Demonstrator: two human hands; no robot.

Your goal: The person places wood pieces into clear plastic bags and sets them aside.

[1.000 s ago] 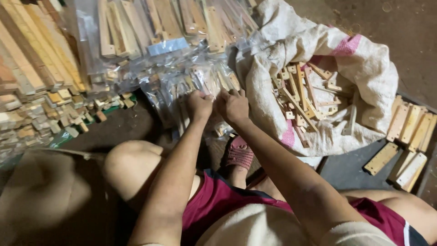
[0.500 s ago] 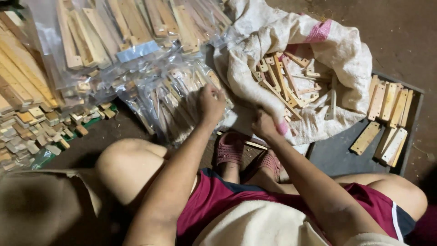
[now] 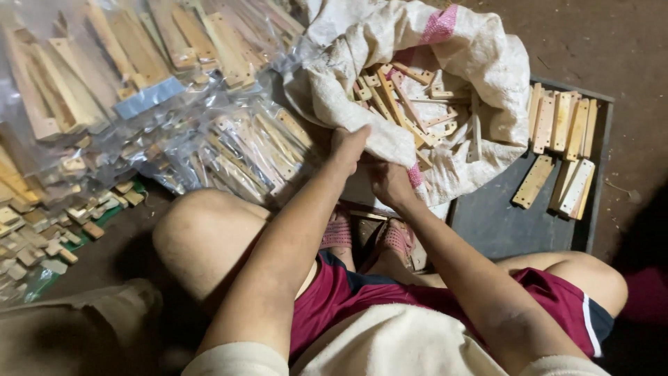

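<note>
Just above the person's knees and pink sandals (image 3: 339, 233), both hands meet at the near lip of the open white woven sack (image 3: 480, 63). The left hand (image 3: 346, 145) has its fingers curled and clamped on the folded cloth edge; the right hand (image 3: 390, 182) presses the fabric just below it, though whether its fingers are closed on the cloth cannot be told. A sound grip here probably means gathering a full fold of the rim in each hand — a thin pinch could slip on the weave. Inside the sack lies a loose jumble of pale flat wooden strips with small holes (image 3: 403, 97). To the right, a dark shallow tray (image 3: 494, 223) holds similar wooden pieces laid side by side. Farther left, clear plastic bags (image 3: 236, 150) hold bundled wooden sticks — more are stacked behind.
</note>
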